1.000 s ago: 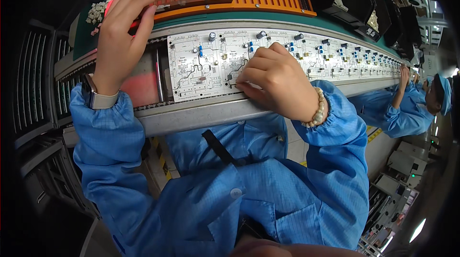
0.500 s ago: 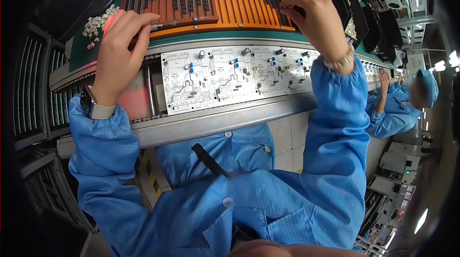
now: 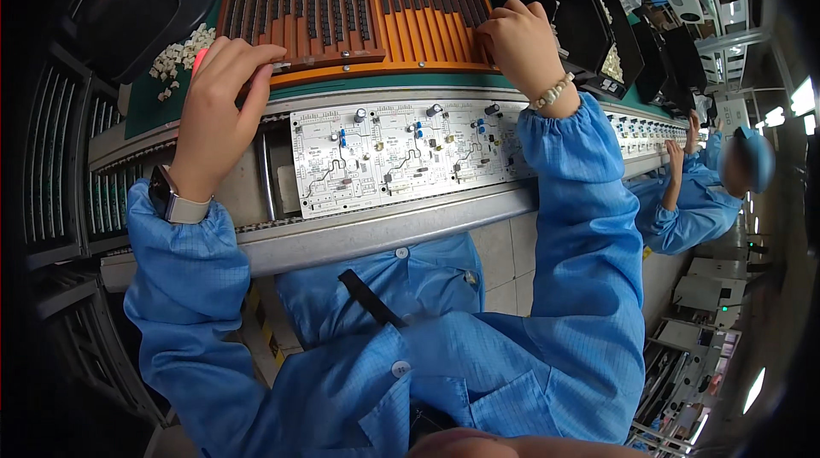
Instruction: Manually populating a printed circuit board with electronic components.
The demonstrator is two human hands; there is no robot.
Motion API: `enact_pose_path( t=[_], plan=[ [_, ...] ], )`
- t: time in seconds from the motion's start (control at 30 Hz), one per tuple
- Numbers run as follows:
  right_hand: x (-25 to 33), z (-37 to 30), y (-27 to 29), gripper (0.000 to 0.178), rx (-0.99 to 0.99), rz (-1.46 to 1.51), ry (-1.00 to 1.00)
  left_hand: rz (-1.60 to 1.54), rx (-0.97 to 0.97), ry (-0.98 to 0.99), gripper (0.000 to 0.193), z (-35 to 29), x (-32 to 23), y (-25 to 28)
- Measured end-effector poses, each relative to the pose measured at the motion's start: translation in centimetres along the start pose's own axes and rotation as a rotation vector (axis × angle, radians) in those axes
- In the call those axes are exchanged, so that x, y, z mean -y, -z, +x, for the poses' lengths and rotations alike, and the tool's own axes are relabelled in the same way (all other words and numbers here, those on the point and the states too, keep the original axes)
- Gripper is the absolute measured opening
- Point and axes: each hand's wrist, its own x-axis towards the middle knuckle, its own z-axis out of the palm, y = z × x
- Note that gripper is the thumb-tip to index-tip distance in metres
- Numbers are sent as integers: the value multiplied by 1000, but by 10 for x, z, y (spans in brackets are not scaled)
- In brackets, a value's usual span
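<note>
My left hand (image 3: 220, 108) is at the front left corner of a brown slotted rack (image 3: 295, 27), thumb and forefinger curled toward each other. By their tips is a small pale piece, too small to name. My right hand (image 3: 523, 48) reaches to the right side of an orange slotted rack (image 3: 427, 35), fingers bent down and drawn together; whatever they hold is hidden. Rows of small dark parts fill many slots of both racks. Below the hands, a white circuit board panel (image 3: 333, 172) with blue, black and yellow components lies on the conveyor rails, partly covered by my right sleeve.
Loose white pieces (image 3: 181, 58) are heaped on the green mat at the left. Black bins (image 3: 589, 23) stand right of the racks. The conveyor's metal rail (image 3: 384, 226) runs along my front. A co-worker in blue (image 3: 700, 193) works farther along the line.
My right hand has moved left and down toward the orange rack's edge. My left hand stays at the brown rack's corner. The pink light on the conveyor has gone.
</note>
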Motion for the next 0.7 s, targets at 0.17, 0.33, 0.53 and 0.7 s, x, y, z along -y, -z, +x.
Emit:
enact_pose_path(
  t=[0.17, 0.33, 0.53, 0.7],
  plan=[
    [-2, -1, 4, 13, 40, 51, -3, -104, -1, 81, 17, -2, 1, -4],
    [-7, 2, 6, 11, 47, 105, -16, -130, 10, 108, 17, -1, 0, -4],
    [-6, 3, 5, 11, 85, 81, -21, -142, -4, 129, 17, 0, 2, -5],
    [-8, 4, 3, 8, 79, 85, -12, -152, -10, 194, 14, 14, 0, -10]
  ],
)
